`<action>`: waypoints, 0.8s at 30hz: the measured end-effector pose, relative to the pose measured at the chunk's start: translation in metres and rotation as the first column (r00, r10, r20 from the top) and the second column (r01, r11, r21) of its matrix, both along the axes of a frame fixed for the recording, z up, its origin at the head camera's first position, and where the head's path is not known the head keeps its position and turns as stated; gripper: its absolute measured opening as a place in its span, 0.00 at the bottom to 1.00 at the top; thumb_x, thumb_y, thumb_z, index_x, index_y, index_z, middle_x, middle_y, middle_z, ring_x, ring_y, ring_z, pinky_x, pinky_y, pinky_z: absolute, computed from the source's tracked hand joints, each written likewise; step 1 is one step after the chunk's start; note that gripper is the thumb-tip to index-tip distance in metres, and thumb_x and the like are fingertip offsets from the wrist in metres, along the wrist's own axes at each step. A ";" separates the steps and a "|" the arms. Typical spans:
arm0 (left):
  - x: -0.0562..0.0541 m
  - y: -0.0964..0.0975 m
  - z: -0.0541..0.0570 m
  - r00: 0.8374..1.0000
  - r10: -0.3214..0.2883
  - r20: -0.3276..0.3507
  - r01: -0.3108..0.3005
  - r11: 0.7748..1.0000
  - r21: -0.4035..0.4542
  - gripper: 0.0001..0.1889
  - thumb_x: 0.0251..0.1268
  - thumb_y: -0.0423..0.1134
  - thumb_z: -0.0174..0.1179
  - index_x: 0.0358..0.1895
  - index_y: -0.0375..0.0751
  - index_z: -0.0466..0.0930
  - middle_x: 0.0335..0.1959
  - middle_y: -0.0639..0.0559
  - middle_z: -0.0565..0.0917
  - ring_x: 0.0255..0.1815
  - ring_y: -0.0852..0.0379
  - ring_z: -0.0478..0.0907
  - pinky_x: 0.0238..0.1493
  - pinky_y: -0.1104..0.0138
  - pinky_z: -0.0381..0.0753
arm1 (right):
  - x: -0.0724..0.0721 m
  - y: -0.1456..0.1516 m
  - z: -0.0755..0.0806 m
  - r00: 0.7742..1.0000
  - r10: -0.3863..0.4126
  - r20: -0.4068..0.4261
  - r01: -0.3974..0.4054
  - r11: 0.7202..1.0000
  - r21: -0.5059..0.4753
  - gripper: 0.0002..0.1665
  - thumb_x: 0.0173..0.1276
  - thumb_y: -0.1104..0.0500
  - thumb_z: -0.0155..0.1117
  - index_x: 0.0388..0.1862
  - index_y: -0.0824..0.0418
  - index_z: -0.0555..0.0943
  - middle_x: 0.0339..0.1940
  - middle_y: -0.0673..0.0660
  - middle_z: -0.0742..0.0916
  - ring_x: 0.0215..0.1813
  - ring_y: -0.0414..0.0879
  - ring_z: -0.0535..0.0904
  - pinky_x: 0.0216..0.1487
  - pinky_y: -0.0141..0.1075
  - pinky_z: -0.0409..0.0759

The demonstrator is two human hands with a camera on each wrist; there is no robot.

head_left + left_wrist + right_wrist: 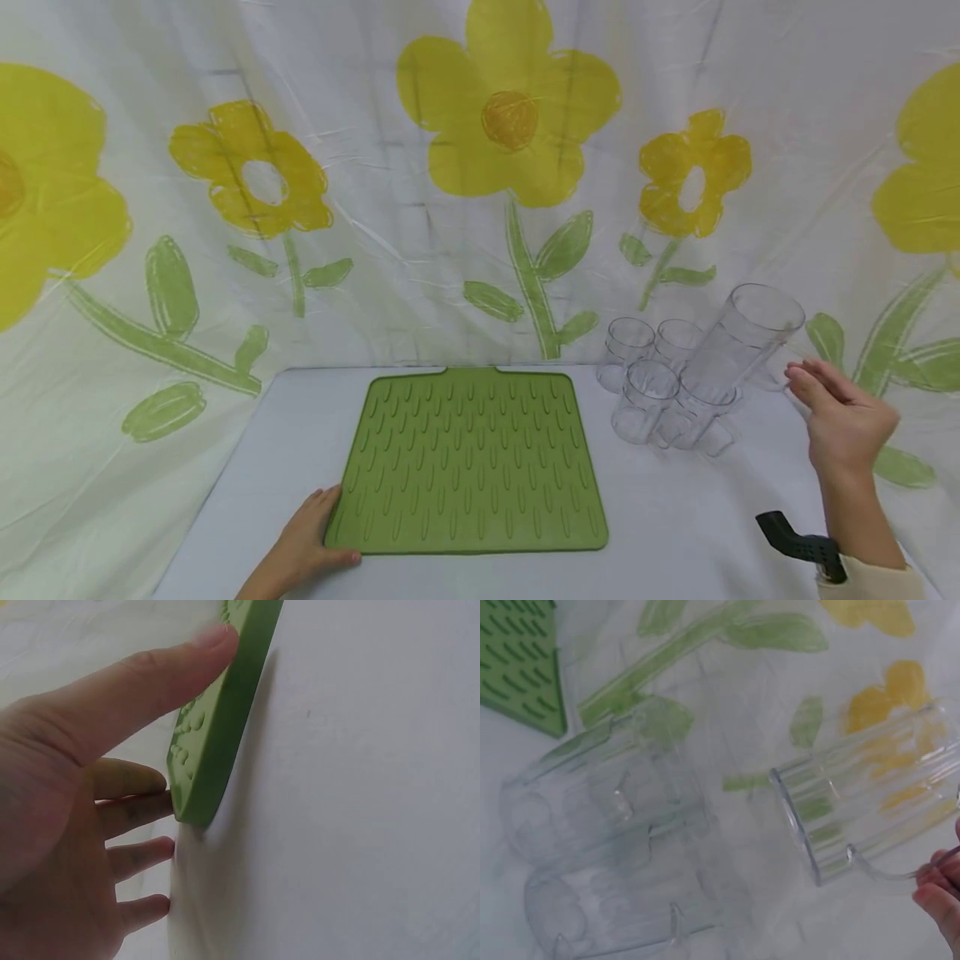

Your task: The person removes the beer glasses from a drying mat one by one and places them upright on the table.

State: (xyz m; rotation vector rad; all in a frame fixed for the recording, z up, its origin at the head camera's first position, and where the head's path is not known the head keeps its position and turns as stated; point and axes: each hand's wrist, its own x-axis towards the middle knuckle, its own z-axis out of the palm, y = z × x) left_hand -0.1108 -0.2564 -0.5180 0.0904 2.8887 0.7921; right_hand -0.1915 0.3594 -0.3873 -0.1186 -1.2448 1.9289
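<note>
A clear mug (735, 342) hangs tilted over a group of clear mugs (650, 408) on the right of the table. My right hand (851, 412) pinches its handle, as the right wrist view shows, with the held mug (870, 787) apart from the standing ones. A green mat (465, 462) with raised ridges lies flat at the table's middle. At its near left corner rests my left hand (303, 533), the thumb along the front edge and the fingers against the left side. In the left wrist view these fingers (135, 814) look fairly straight.
Behind the white table (660, 533) hangs a pale cloth (375, 292) with printed yellow flowers. The standing mugs are close together near the table's back edge, right of the mat. A black strap-like piece (802, 546) sits on my right wrist.
</note>
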 end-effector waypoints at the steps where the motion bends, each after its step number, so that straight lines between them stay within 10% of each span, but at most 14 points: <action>1: 0.000 0.000 0.000 1.000 -0.001 -0.003 0.001 1.000 -0.003 0.60 0.32 0.53 0.80 0.68 0.19 0.60 0.67 0.24 0.67 0.70 0.23 0.58 0.69 0.35 0.60 | 0.000 0.002 -0.001 1.000 -0.016 0.010 0.016 1.000 0.011 0.15 0.48 0.79 0.72 0.39 0.76 0.86 0.25 0.54 0.91 0.27 0.40 0.88 0.29 0.27 0.85; 24: -0.003 0.000 0.000 1.000 0.008 0.004 -0.008 1.000 -0.021 0.58 0.32 0.52 0.80 0.68 0.20 0.61 0.67 0.23 0.67 0.69 0.25 0.61 0.69 0.37 0.63 | 0.013 0.035 -0.014 0.945 -0.260 0.199 0.237 0.962 0.134 0.17 0.55 0.72 0.71 0.46 0.67 0.86 0.25 0.40 0.88 0.26 0.28 0.84 0.32 0.16 0.80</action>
